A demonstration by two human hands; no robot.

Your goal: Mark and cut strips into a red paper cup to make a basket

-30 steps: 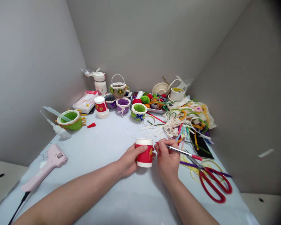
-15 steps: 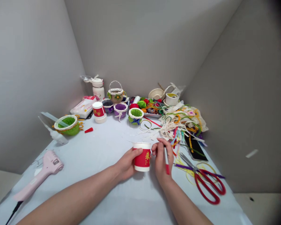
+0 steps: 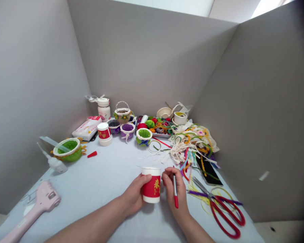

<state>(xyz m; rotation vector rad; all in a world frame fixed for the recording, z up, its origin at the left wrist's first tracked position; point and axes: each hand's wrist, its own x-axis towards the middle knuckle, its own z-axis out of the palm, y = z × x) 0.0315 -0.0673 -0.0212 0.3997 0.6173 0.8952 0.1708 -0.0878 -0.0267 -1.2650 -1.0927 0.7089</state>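
Observation:
A red paper cup [image 3: 151,185] with a white rim and a gold mark stands upside down or upright on the pale table [image 3: 111,175]; I cannot tell which. My left hand [image 3: 134,195] is wrapped round its left side. My right hand [image 3: 176,195] is closed on a red pen [image 3: 175,190], which points away from me, just right of the cup.
Red scissors [image 3: 224,216] lie at the right on yellow loops. A heap of coloured strips [image 3: 192,143], a tray of yarn [image 3: 154,125], small woven baskets [image 3: 128,130], a second red cup [image 3: 103,133] and a bottle [image 3: 102,107] stand behind. A pink glue gun [image 3: 40,204] lies left.
The pen swung from pointing right across the table to lying along my right hand. The view tilted up, so everything sits lower in the picture. The left hand stays on the cup.

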